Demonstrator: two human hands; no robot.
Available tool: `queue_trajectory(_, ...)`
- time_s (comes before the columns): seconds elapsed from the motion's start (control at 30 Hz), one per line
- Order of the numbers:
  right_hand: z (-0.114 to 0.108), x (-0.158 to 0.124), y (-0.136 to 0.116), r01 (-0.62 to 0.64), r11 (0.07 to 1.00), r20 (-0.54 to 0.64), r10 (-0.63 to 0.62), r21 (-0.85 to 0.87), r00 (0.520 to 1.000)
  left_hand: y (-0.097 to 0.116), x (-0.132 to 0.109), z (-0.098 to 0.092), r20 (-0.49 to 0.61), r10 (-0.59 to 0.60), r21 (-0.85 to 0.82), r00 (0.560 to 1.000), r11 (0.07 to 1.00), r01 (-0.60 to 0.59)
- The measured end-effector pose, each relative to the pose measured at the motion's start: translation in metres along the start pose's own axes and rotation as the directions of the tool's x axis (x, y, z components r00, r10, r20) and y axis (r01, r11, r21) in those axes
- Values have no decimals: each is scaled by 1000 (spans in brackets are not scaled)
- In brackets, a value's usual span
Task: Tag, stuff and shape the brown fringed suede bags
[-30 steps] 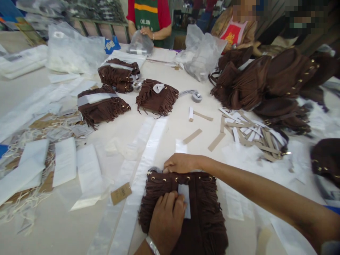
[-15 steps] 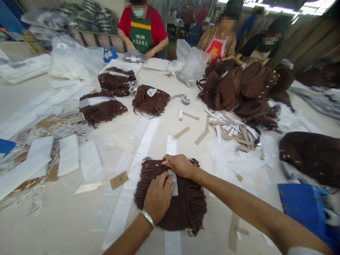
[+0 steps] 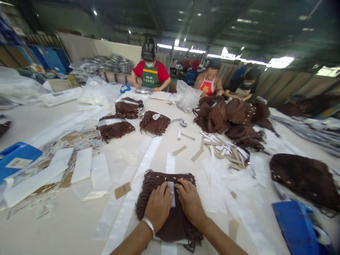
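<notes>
A dark brown fringed bag (image 3: 170, 230) lies flat before me, its row of gold eyelets along the far edge. On its front, just below the eyelets, sits a small greyish see-through piece (image 3: 173, 200) of plastic or tape. My left hand (image 3: 159, 202) rests on the bag with fingers stretched out, fingertips at the left side of that piece. To its right my right hand (image 3: 190, 201) lies open, palm down, fingertips close to the eyelets. White strips (image 3: 170, 249) run out from under the bag. A brown card tag (image 3: 123, 190) is left of it.
Several fringed bags (image 3: 154, 123) sit farther back, with a brown bag pile (image 3: 228, 113) at right. Card strips (image 3: 225, 148), white sheets (image 3: 81, 164) and blue tape dispensers (image 3: 299, 226) (image 3: 20, 159) lie around. Co-workers (image 3: 152, 76) stand across the table.
My right hand has come down from the bag's eyelet edge and now lies flat on its front. My left hand stays on the bag. The camera view has tilted upward.
</notes>
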State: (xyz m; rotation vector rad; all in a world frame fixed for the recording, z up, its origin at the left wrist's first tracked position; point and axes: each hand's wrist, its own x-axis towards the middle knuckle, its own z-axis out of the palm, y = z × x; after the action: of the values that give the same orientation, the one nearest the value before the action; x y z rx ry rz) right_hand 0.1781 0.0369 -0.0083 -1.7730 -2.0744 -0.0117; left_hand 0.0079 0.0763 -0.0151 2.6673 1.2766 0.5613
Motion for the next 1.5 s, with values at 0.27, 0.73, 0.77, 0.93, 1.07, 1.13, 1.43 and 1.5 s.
queue_trajectory(0.27,-9,113,43,-142,990,209,145,-28,967,0,0,-3,-44,-20,-14,999,1000,19)
queue_trajectory(0.73,31,143,52,-133,973,395,200,-190,896,-5,8,-11,70,11,-27,997,1000,-9)
queue_trajectory(0.77,31,144,49,-128,973,389,196,-194,900,-5,8,-12,67,13,-28,998,1000,-11)
queue_trajectory(0.93,26,144,35,-97,978,346,156,-183,925,-5,10,-15,48,19,-28,999,999,-18)
queue_trajectory(1.07,5,134,19,-127,981,315,168,-146,934,-9,17,-16,70,46,-28,996,999,-44)
queue_trajectory(1.13,-18,117,4,-149,982,274,176,-116,945,-12,22,-13,97,43,-42,994,998,-39)
queue_trajectory(1.43,-88,-54,-73,-63,938,382,-77,340,921,-18,32,-2,102,62,-43,993,997,-58)
queue_trajectory(1.5,-77,-90,-85,32,937,415,-185,348,891,-17,35,-1,89,62,-23,994,998,-60)
